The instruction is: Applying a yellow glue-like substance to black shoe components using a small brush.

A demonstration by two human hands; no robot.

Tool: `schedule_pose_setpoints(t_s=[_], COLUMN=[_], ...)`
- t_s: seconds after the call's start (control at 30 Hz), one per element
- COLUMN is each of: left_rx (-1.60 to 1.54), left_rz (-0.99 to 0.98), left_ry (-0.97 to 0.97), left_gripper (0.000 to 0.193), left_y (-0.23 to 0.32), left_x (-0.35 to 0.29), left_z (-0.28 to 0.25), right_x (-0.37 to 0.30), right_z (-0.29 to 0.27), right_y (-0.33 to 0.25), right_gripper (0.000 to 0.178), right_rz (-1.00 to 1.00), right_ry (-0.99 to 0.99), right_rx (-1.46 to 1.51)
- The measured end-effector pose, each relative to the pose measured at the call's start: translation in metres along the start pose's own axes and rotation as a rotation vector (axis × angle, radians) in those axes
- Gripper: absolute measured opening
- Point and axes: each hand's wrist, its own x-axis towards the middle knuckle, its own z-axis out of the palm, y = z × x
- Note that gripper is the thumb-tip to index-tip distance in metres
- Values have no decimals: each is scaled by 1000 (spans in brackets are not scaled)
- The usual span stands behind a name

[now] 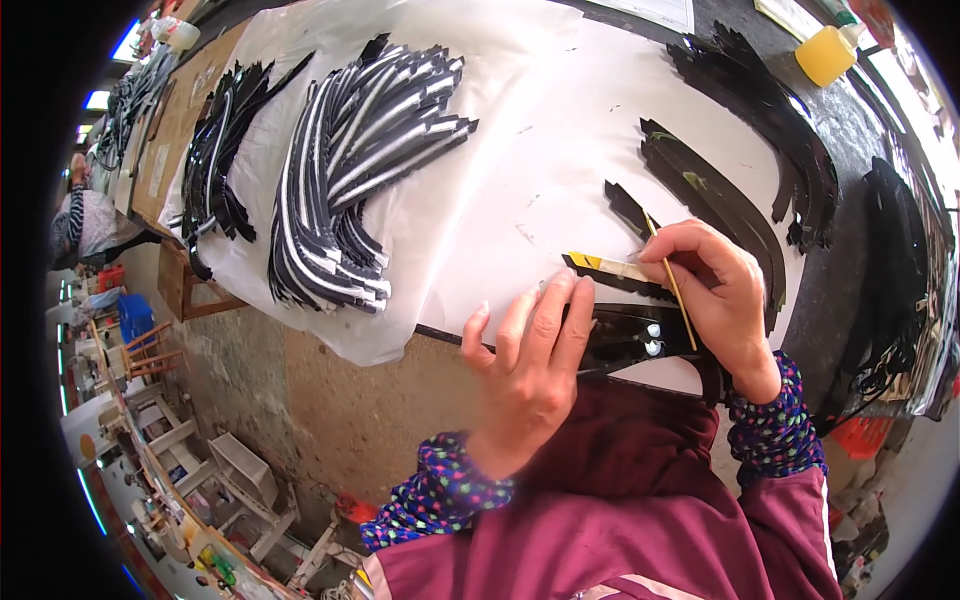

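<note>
My right hand [712, 290] is closed in a pinch around a thin yellowish stick [684, 314], which slants across the work. My left hand [535, 365] lies with its fingers stretched out, their tips at the edge of a dark strip [620, 280]. A yellow and pale band [588, 262] runs along that strip, and its right end goes under my right hand. Just below it, a glossy black piece [612, 338] carries two white blobs [654, 340], near the stick's lower end. A short black strip [626, 208] lies beyond my right hand.
White sheeting [500, 190] covers the table. Piles of black-and-white strips [320, 230] and black strips [225, 150] lie left; curved black strips [715, 195] and more bundles [770, 120] lie right. A bottle of yellow liquid [826, 60] stands far right. Another person [95, 215] is at far left.
</note>
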Motion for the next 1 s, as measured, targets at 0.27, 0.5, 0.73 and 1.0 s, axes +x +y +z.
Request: schedule_pose_setpoints(t_s=[0.27,0.5,0.73,1.0], left_rx=[-59,-1,-8,15], left_rz=[-33,-29,-30,-33], left_ry=[-18,18,24,8], left_gripper=[40,38,37,34], left_y=[1,2,2,3], left_x=[-7,-7,-7,-7], left_z=[3,8,9,9], right_x=[1,1,2,2], right_z=[5,4,3,5], right_y=[-4,-6,-6,-10], right_gripper=[17,20,21,19], right_rz=[-86,-77,-118,-138], right_ry=[-20,-25,-36,-59], right_rx=[-173,-163,-199,-206])
